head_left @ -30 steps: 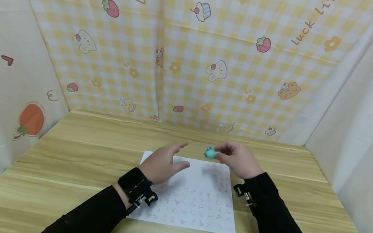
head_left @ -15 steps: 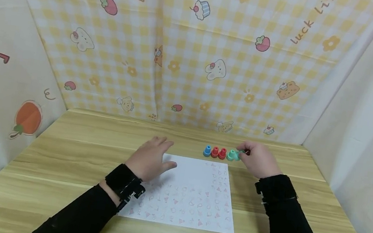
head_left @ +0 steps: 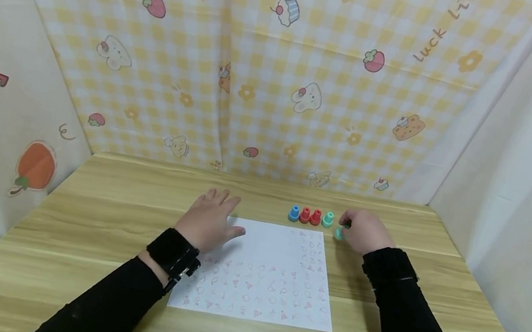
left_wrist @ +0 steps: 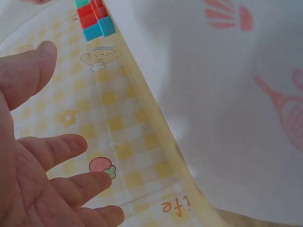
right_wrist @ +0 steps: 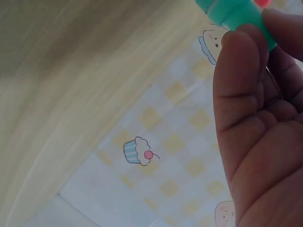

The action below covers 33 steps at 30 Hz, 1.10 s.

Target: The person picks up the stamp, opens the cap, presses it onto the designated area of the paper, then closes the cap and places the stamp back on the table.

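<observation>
My right hand (head_left: 366,233) pinches a green toy stamp (right_wrist: 236,13) between thumb and fingers, close by the paper's top right corner. A row of small stamps stands upright to its left behind the paper: a blue stamp (head_left: 294,213), two red stamps, one of them (head_left: 305,215) beside the blue, and another green stamp (head_left: 327,219). My left hand (head_left: 207,223) is over the upper left part of the white paper (head_left: 260,242), fingers spread and holding nothing. Rows of faint red prints cover the paper's lower part and right side; its upper middle is plain white.
The paper lies on a wood-grain table (head_left: 108,234). Behind the table hangs a yellow checked cloth (head_left: 274,105) with cartoon prints. White cloths close in the left side (head_left: 5,129) and the right side (head_left: 513,184).
My right hand has moved right from above the paper's top edge, leaving the blue, red and one green stamp standing in a row; it keeps another green one. My left hand has shifted left.
</observation>
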Motion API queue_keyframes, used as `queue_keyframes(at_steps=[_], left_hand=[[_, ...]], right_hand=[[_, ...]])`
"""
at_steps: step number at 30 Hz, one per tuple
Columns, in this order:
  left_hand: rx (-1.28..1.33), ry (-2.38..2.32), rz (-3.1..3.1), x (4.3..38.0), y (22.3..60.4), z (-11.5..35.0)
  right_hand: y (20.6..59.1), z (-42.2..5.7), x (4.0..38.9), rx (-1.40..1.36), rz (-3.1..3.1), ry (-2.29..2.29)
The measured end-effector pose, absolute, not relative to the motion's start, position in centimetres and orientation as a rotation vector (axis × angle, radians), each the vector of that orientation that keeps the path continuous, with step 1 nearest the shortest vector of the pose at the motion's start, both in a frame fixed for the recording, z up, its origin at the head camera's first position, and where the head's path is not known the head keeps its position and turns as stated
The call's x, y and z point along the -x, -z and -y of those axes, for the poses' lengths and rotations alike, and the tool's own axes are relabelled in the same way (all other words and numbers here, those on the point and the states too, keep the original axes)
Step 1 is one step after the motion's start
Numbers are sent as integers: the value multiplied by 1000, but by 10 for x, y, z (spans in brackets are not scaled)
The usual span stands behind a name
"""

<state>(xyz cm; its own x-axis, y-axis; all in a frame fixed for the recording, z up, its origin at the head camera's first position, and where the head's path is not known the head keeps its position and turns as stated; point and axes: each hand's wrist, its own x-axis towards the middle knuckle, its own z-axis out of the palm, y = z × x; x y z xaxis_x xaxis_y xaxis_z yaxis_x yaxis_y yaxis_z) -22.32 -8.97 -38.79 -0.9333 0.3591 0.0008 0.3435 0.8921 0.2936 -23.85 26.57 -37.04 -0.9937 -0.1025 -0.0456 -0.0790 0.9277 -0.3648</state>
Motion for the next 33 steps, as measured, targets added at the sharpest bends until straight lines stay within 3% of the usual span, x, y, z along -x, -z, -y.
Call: queue_keyframes(at_steps=[33], left_hand=[[-511,-431,-3010,223,389,94]], right_hand=[[378,-268,245,135,-2984,524]])
